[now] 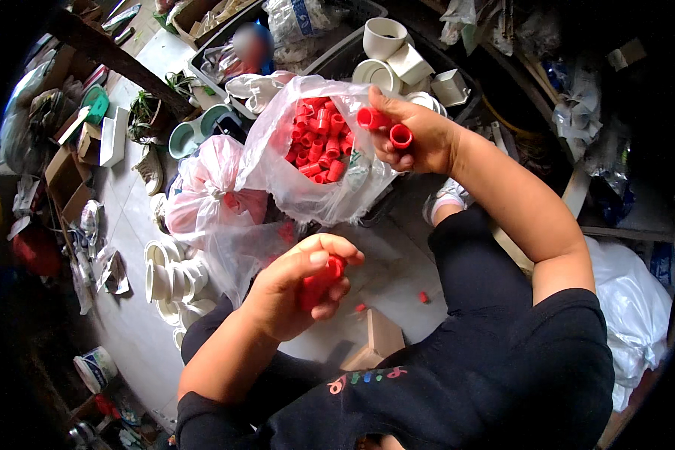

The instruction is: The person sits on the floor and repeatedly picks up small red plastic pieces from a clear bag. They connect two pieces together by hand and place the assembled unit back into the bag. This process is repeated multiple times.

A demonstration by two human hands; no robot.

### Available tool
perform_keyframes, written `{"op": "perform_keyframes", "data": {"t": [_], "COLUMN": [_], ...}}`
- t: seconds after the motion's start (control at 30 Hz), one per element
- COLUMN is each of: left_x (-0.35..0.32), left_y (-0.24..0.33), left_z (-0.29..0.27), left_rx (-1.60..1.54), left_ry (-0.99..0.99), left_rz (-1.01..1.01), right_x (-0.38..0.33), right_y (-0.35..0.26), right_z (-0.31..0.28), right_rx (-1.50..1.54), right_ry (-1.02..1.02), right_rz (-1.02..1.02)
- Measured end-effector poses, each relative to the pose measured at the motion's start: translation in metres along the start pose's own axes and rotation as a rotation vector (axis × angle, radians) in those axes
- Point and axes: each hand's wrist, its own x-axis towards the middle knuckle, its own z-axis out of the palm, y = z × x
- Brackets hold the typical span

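My right hand point(426, 133) is raised at the right edge of an open clear plastic bag point(266, 142), its fingers closed around two red pipe fittings point(401, 136) whose round open ends show. Inside the bag lies a heap of similar red fittings point(319, 142). Nearer to me, my left hand point(281, 296) curls around red fittings point(322, 285); the fingers hide how many it holds. A tied plastic bag point(214, 187) with a pinkish-red tint leans against the open bag's left side.
White pipe fittings point(174, 279) are piled on the floor at left. Larger white fittings point(386, 37) fill a black crate behind the bag. A wooden block point(382, 334) and small red pieces point(424, 298) lie between my legs. A white plastic sack point(630, 307) stands at right.
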Motion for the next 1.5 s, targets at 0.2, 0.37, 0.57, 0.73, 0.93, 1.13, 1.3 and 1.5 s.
{"op": "perform_keyframes", "data": {"t": [0.2, 0.37, 0.57, 0.73, 0.93, 1.13, 1.3, 1.5], "left_x": [-0.022, -0.039, -0.060, -0.075, -0.071, -0.079, -0.077, -0.071], "left_y": [-0.026, -0.051, -0.071, -0.074, -0.079, -0.076, -0.077, -0.079], "left_z": [0.002, -0.006, -0.013, -0.011, -0.014, -0.013, -0.010, -0.011], "left_rx": [-0.079, -0.211, -0.188, -0.169, -0.264, -0.234, -0.196, -0.171], "left_ry": [-0.106, -0.121, -0.213, -0.192, -0.130, -0.185, -0.178, -0.179], "left_rz": [0.072, 0.164, 0.348, 0.377, 0.393, 0.407, 0.442, 0.445], "right_x": [-0.054, -0.100, -0.146, -0.164, -0.156, -0.139, -0.135, -0.130], "right_y": [0.004, 0.012, 0.055, 0.092, 0.114, 0.120, 0.121, 0.127], "right_z": [0.052, 0.107, 0.173, 0.189, 0.199, 0.187, 0.189, 0.190], "right_rx": [-0.033, -0.152, -0.182, 0.049, 0.115, -0.080, -0.321, -0.526], "right_ry": [0.134, 0.065, 0.020, -0.039, 0.139, 0.191, 0.255, 0.290], "right_rz": [-0.053, -0.271, -0.300, -0.282, -0.283, -0.353, -0.408, -0.569]}}
